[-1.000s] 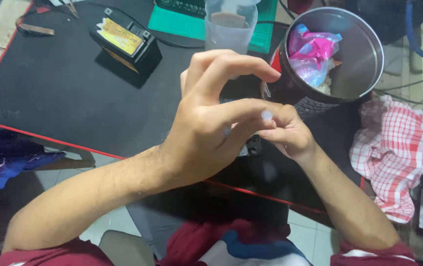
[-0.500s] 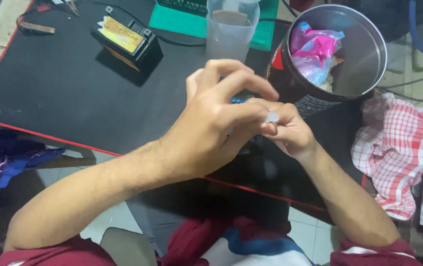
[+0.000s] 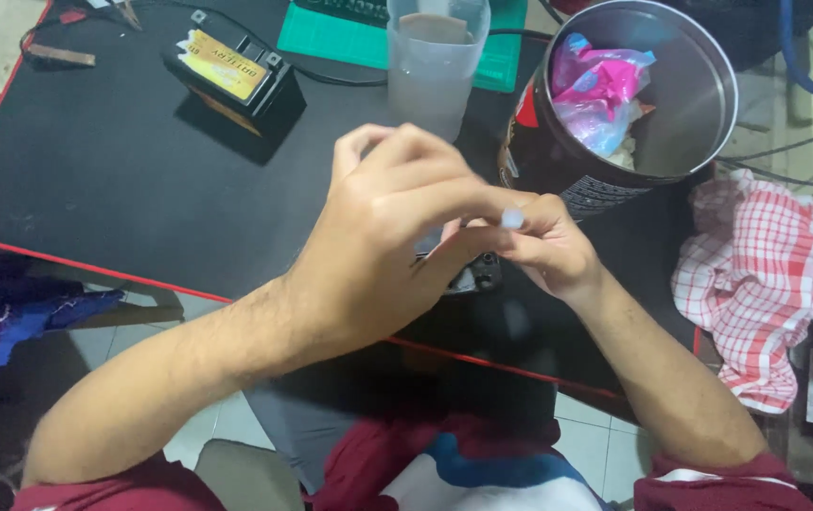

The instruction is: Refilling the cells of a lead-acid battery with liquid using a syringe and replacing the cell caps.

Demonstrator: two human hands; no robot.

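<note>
Table: black mat with red edge carries all.
Tin: open metal can, just behind hands.
Left hand: fingers curled, covering a dark part.
Right hand: pinching small whitish piece, perhaps tape.
Tip: keep pinch steady, low over mat.

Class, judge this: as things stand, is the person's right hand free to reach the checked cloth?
Probably not: the right hand pinches a small white piece together with the left hand. The checked cloth lies uncovered nearby.

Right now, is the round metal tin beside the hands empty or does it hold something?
Not empty: the round metal tin stands open, with crumpled pink plastic bags inside.
</note>
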